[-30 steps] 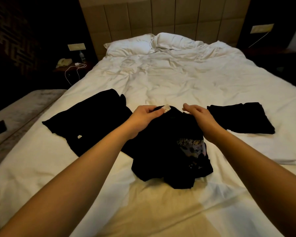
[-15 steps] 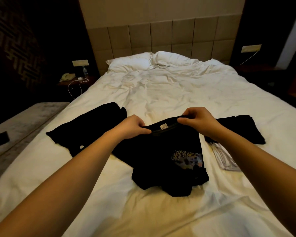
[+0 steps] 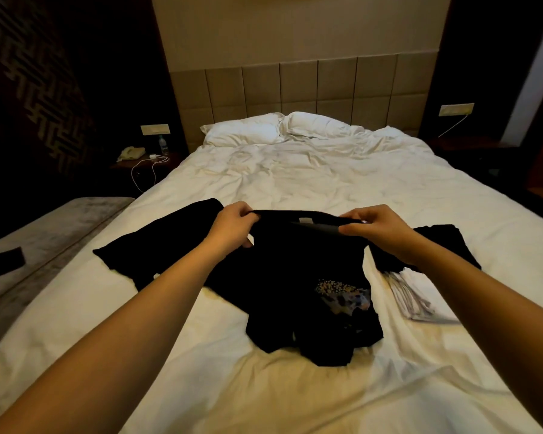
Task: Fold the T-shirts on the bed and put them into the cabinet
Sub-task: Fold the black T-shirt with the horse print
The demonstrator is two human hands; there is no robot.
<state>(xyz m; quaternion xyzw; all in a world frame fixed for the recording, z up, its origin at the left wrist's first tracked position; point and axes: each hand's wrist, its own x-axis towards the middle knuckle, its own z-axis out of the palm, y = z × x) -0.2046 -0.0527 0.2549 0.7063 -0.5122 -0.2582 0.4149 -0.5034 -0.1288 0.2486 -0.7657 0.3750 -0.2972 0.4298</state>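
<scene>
A black T-shirt with a colourful print [image 3: 298,277] is lifted by its collar above the white bed [image 3: 295,183]. My left hand [image 3: 232,228] grips the collar's left side and my right hand [image 3: 376,228] pinches its right side, stretching the neckline between them. A white label shows inside the collar. The shirt's lower part lies crumpled on the sheet. A second black T-shirt [image 3: 157,245] lies spread out to the left. A folded black T-shirt [image 3: 436,245] lies to the right, partly behind my right forearm.
A folded white striped cloth [image 3: 417,296] lies at the right. Two pillows [image 3: 282,128] sit at the padded headboard. A nightstand [image 3: 145,158] at the left carries a phone, a bottle and a charger cable. A grey bench [image 3: 44,233] runs along the bed's left side.
Both hands have taken hold of the collar, moved apart and raised it, pulling the neckline taut. The view has tilted upward, showing more of the headboard.
</scene>
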